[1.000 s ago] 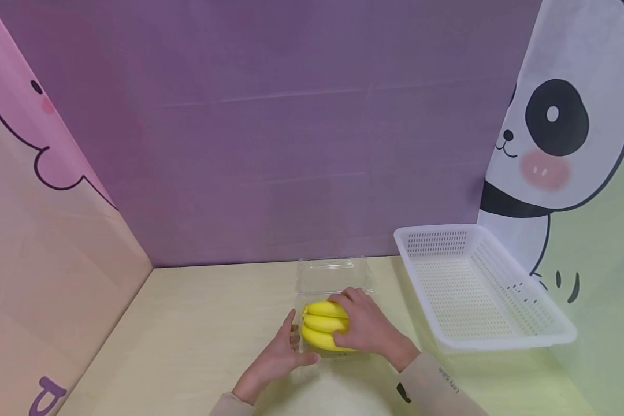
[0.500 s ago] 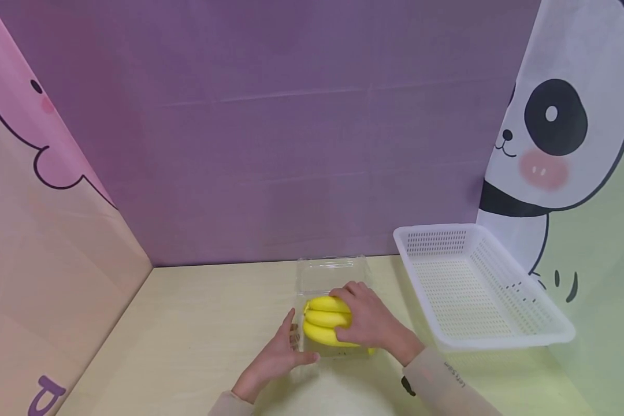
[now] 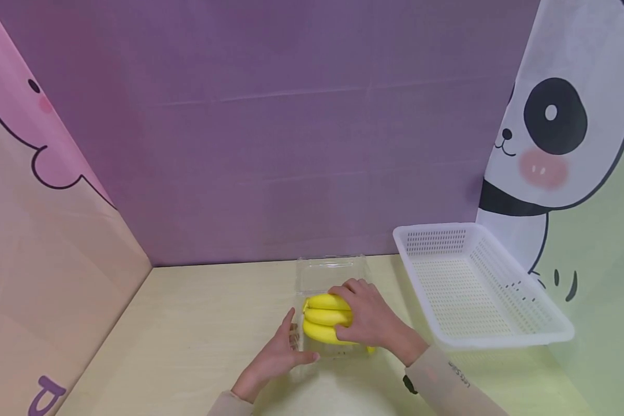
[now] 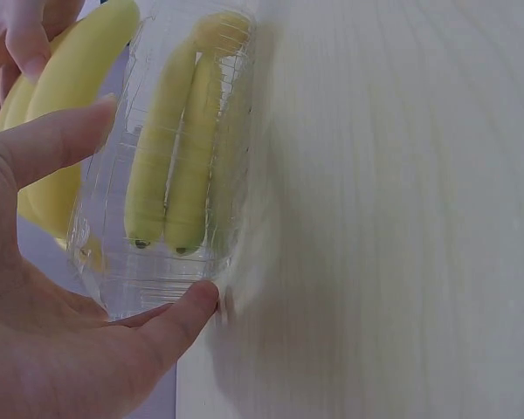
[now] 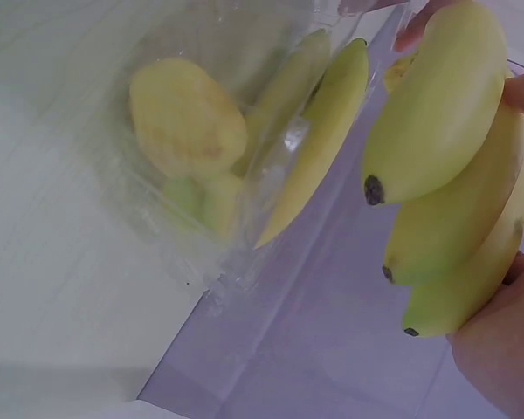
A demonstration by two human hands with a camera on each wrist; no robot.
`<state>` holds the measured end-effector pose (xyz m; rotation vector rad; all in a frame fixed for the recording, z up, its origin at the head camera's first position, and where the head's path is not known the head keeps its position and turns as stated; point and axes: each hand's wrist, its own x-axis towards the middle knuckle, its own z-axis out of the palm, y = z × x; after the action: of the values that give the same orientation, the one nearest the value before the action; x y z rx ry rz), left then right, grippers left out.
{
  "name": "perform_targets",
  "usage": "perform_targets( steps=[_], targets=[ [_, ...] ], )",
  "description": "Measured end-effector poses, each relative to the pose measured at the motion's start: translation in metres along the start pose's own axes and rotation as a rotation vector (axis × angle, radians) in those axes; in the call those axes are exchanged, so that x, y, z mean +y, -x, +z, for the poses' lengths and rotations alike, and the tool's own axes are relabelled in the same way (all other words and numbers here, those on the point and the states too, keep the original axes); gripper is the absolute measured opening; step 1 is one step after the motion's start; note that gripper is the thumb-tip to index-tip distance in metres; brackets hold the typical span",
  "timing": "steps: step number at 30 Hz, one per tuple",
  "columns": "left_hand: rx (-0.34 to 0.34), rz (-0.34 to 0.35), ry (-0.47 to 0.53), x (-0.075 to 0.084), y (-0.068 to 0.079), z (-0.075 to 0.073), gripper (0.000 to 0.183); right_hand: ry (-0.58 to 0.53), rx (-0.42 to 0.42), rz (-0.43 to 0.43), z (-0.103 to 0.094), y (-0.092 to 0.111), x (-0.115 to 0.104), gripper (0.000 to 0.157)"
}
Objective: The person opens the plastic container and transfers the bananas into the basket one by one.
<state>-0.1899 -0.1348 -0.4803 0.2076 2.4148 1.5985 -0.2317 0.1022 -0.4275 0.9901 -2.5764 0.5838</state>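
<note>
My right hand [image 3: 371,318] grips a bunch of yellow bananas [image 3: 326,319] over the clear plastic clamshell box [image 3: 312,352]. In the right wrist view the bunch [image 5: 445,131] is lifted clear of the box, its dark tips pointing down. Inside the box lie more bananas [image 4: 188,157], seen through its wall in the left wrist view. The right wrist view also shows a rounded yellow fruit [image 5: 188,118] in there. My left hand [image 3: 281,353] is spread at the box's left end, thumb apart, with a fingertip right at the box's lower edge in the left wrist view.
The box's hinged lid [image 3: 333,276] lies folded back toward the purple back wall [image 3: 270,144]. A white perforated basket [image 3: 499,341] stands on the right of the pale wooden table [image 3: 197,335], near the panda-printed side panel [image 3: 593,248].
My right hand has shifted slightly up and right in the head view, carrying the bananas. A bit of yellow now shows below it at the box's right end. My left hand stays put.
</note>
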Motion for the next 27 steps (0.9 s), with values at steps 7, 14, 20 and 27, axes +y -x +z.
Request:
perform_targets(
  steps=[7,14,20,27],
  targets=[
    [-0.010,-0.009,0.003,-0.002,-0.001,0.000,0.118,-0.007,0.006,-0.011,-0.003,0.000,0.000,0.056],
    [-0.019,-0.010,0.013,-0.002,-0.002,-0.001,0.119,-0.002,0.008,-0.011,-0.012,0.000,-0.001,0.056],
    [-0.014,-0.009,0.012,0.000,-0.001,-0.001,0.118,-0.015,0.025,-0.032,-0.019,-0.001,-0.001,0.055],
    [-0.006,-0.012,0.012,0.002,0.001,-0.001,0.119,0.002,0.034,-0.047,-0.030,0.000,-0.002,0.053]
  ],
)
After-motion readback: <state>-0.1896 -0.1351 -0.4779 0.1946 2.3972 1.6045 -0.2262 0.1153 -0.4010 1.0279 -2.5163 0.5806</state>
